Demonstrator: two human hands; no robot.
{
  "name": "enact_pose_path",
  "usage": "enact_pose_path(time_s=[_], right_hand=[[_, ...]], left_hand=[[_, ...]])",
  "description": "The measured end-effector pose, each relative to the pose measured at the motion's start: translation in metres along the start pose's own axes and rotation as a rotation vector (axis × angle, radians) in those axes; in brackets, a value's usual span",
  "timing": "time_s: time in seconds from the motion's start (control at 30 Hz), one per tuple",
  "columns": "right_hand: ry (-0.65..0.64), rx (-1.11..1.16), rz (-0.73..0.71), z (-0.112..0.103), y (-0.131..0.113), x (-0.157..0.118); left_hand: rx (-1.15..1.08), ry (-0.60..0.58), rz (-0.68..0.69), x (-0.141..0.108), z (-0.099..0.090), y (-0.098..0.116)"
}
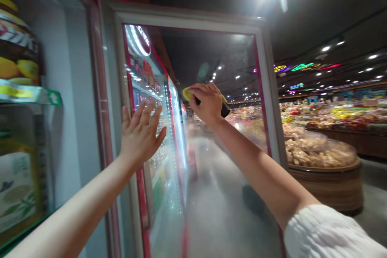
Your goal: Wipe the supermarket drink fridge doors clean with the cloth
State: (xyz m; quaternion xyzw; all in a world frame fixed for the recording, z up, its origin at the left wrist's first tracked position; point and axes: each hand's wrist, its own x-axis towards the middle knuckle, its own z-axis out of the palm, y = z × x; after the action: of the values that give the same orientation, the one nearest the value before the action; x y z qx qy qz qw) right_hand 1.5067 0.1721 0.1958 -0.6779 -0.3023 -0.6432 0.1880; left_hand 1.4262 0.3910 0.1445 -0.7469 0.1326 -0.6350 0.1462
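Observation:
A glass cooler door (187, 17) with a grey frame stands swung out in front of me. My left hand (142, 131) is spread flat against the left part of the pane, near the frame, and holds nothing. Higher up and right of it, my right hand (208, 102) is closed around a yellow-and-black pad (225, 109) at the glass. Its yellow edge shows past the fingertips and a dark end sticks out by the wrist. The fingers hide most of the pad, so its exact kind is unclear.
At left, the cooler's shelves hold a large jar (18, 44) and a bottle with yellow contents (18, 185). A row of lit coolers (169, 129) shows through the pane. On the right stands a round wooden bin (326, 185) heaped with bagged goods, with more displays behind.

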Motion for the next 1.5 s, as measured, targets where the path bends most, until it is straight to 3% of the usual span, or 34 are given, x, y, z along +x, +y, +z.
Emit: enact_pose_path(time_s=[0.07, 0.1, 0.2, 0.27, 0.37, 0.47, 0.53, 0.6, 0.67, 0.7, 0.8, 0.87, 0.9, 1.1, 1.33, 1.5], right_hand=[[0.017, 0.009, 0.02, 0.006, -0.018, 0.006], [-0.003, 0.023, -0.041, 0.008, -0.027, 0.005], [-0.135, 0.084, -0.386, 0.009, -0.04, -0.01], [-0.18, 0.088, -0.503, 0.006, -0.035, -0.018], [-0.098, -0.005, -0.23, 0.004, -0.027, -0.011], [-0.024, -0.039, -0.027, 0.01, -0.043, 0.0], [-0.041, 0.004, -0.125, 0.015, -0.061, -0.005], [-0.115, 0.066, -0.367, 0.016, -0.073, -0.019], [-0.19, 0.106, -0.584, 0.016, -0.075, -0.03], [-0.207, 0.108, -0.619, 0.016, -0.073, -0.03], [-0.149, 0.073, -0.415, 0.019, -0.07, -0.016], [-0.092, 0.077, -0.245, 0.025, -0.078, -0.004], [-0.085, 0.093, -0.225, 0.028, -0.084, -0.002], [-0.214, 0.171, -0.549, 0.034, -0.106, -0.024], [-0.119, 0.182, -0.277, 0.035, -0.119, -0.006], [-0.164, 0.291, -0.523, 0.042, -0.121, -0.034]], left_hand=[[-0.001, -0.017, -0.026, -0.002, -0.001, 0.0], [-0.001, -0.024, -0.037, -0.003, -0.002, -0.001], [0.009, -0.041, -0.068, -0.009, -0.003, -0.004], [0.02, -0.047, -0.086, -0.016, -0.005, -0.009], [0.047, -0.046, -0.111, -0.026, -0.007, -0.016], [0.076, -0.03, -0.126, -0.034, -0.009, -0.018], [0.084, -0.028, -0.133, -0.04, -0.011, -0.018], [0.088, -0.043, -0.143, -0.047, -0.015, -0.019], [0.096, -0.075, -0.149, -0.056, -0.02, -0.021], [0.104, -0.091, -0.148, -0.06, -0.023, -0.022], [0.128, -0.118, -0.146, -0.071, -0.03, -0.023], [0.141, -0.123, -0.153, -0.076, -0.034, -0.022], [0.146, -0.131, -0.155, -0.078, -0.035, -0.021], [0.145, -0.191, -0.169, -0.087, -0.047, -0.021], [0.166, -0.238, -0.23, -0.091, -0.052, -0.021], [0.166, -0.243, -0.232, -0.102, -0.051, -0.018]])
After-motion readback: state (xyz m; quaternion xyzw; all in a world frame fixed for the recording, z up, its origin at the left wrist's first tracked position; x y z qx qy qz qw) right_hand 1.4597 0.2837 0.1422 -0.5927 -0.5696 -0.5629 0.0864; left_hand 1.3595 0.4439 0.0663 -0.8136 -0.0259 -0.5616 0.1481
